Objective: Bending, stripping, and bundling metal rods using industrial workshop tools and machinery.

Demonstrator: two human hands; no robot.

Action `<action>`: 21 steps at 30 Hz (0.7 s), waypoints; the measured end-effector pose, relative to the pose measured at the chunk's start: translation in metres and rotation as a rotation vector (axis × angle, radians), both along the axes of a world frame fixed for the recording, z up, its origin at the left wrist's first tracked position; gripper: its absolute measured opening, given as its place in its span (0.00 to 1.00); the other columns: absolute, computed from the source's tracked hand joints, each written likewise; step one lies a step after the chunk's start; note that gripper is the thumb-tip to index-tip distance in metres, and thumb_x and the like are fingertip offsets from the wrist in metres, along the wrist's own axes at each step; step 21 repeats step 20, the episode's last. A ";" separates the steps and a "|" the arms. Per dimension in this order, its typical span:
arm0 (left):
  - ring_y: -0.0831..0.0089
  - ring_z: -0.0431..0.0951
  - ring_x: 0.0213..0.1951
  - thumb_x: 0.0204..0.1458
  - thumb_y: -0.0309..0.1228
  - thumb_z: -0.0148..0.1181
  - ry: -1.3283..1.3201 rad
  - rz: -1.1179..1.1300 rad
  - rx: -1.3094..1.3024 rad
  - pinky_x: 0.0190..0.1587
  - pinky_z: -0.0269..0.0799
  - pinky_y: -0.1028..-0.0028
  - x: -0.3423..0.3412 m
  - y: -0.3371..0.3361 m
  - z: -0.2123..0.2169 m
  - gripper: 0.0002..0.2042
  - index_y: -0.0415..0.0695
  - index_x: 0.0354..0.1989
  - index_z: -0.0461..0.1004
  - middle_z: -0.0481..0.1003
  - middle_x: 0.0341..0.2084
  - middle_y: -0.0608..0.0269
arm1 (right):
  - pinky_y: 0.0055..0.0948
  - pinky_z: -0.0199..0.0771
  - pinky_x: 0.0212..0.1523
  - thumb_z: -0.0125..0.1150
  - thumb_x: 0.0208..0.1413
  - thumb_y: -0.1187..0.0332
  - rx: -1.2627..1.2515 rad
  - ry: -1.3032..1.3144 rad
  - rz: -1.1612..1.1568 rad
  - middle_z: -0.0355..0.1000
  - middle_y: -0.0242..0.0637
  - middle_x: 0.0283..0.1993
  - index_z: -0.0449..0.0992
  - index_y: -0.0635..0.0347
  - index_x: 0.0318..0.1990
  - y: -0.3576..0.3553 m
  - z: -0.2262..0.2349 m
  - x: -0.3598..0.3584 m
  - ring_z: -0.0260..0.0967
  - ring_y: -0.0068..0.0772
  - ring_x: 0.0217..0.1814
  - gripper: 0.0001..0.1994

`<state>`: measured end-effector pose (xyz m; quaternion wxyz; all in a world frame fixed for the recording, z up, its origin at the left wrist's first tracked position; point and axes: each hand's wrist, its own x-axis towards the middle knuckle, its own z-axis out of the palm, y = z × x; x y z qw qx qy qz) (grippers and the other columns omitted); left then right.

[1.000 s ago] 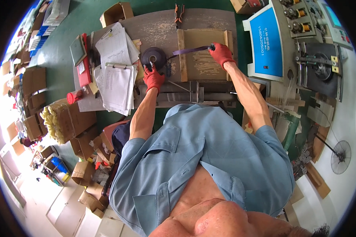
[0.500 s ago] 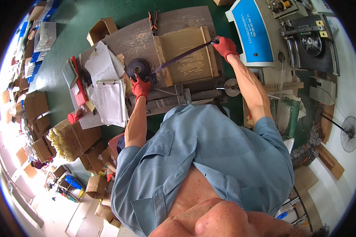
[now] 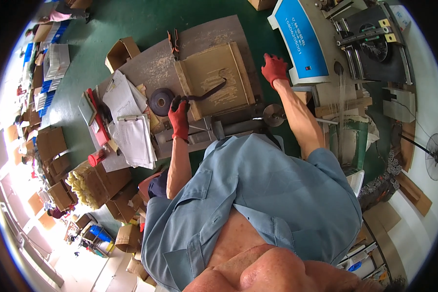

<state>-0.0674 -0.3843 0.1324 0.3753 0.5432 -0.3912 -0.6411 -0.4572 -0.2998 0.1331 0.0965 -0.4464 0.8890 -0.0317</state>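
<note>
My left hand (image 3: 178, 119), in a red glove with dark fingertips, is closed on a dark strap (image 3: 210, 92) right beside its roll (image 3: 154, 103). The flat roll lies on the worktable, its round core facing up. From my left fingers the strap runs over a shallow wooden tray (image 3: 205, 69), and its free end curls up loosely there. My right hand (image 3: 274, 69), also red-gloved, is off the table's right side near a blue-fronted machine (image 3: 304, 41). Its fingers look slightly apart, with nothing visible in them.
Clipboards with papers (image 3: 135, 138) and a red lidded jar (image 3: 96, 157) lie at the table's left. An orange-handled tool (image 3: 174, 45) rests beyond the tray. A metal disc (image 3: 274, 115) sits by the front edge. An open carton (image 3: 122, 54) stands behind; a fan (image 3: 433, 155) is far right.
My right hand has let go of the strap's end, which has dropped slack onto the tray. My left hand has shifted from the roll's core to the strap at its right side.
</note>
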 end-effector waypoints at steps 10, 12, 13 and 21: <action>0.62 0.71 0.57 0.62 0.44 0.46 0.940 -0.068 0.437 0.60 0.66 0.65 -0.126 0.059 0.076 0.22 0.39 0.54 0.70 0.73 0.52 0.55 | 0.30 0.72 0.33 0.59 0.57 0.57 -0.539 -1.632 -0.317 0.75 0.27 0.34 0.77 0.58 0.44 0.014 0.072 0.109 0.72 0.24 0.33 0.15; 0.69 0.78 0.41 0.62 0.44 0.48 1.026 -0.030 0.563 0.49 0.75 0.69 -0.142 0.082 0.075 0.17 0.45 0.49 0.74 0.78 0.40 0.66 | 0.38 0.70 0.34 0.57 0.59 0.55 -0.633 -1.439 -0.095 0.76 0.37 0.30 0.75 0.60 0.42 0.004 0.024 0.121 0.74 0.39 0.32 0.16; 0.71 0.78 0.39 0.62 0.43 0.48 1.160 -0.049 0.650 0.45 0.75 0.72 -0.136 0.081 0.074 0.16 0.47 0.48 0.74 0.78 0.39 0.67 | 0.38 0.70 0.34 0.57 0.59 0.55 -0.636 -1.438 -0.051 0.76 0.37 0.30 0.75 0.60 0.42 0.003 0.035 0.122 0.74 0.39 0.32 0.16; 0.69 0.75 0.50 0.62 0.43 0.47 1.407 -0.406 0.545 0.57 0.67 0.74 -0.133 0.062 0.075 0.19 0.46 0.56 0.70 0.77 0.47 0.61 | 0.39 0.71 0.34 0.54 0.60 0.52 -0.643 -0.838 0.075 0.75 0.51 0.32 0.75 0.61 0.40 -0.002 0.076 0.122 0.76 0.50 0.40 0.19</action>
